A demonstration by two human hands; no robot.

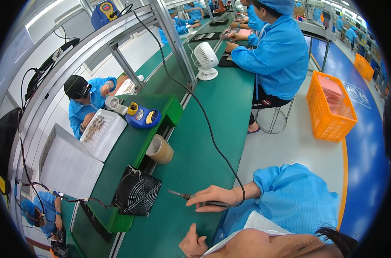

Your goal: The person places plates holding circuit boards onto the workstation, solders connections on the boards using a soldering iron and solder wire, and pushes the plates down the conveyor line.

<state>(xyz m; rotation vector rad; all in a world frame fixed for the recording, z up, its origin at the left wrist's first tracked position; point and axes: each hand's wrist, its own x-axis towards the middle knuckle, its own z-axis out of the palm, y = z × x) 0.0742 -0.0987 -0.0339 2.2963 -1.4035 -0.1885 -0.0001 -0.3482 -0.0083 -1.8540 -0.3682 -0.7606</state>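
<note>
My right hand [215,198] grips a soldering iron [219,204] by its dark handle. The iron's metal tip points left over the green bench [182,172], apart from the fan beside it. From the handle's rear a black cable [204,116] loops up to the overhead frame. Lower in the picture, my left hand [193,243] is loosely curled above the bench edge, with nothing visible in its fingers. Left of the iron tip stands a square black fan [139,192] with a round wire guard.
A tan cylindrical container [160,149] stands beyond the fan. On the green shelf are a blue soldering stand [143,117] and a white tray of small parts [103,131]. A white desk fan [206,60] stands farther along, near a co-worker [270,56]. An orange crate [331,107] sits on the floor.
</note>
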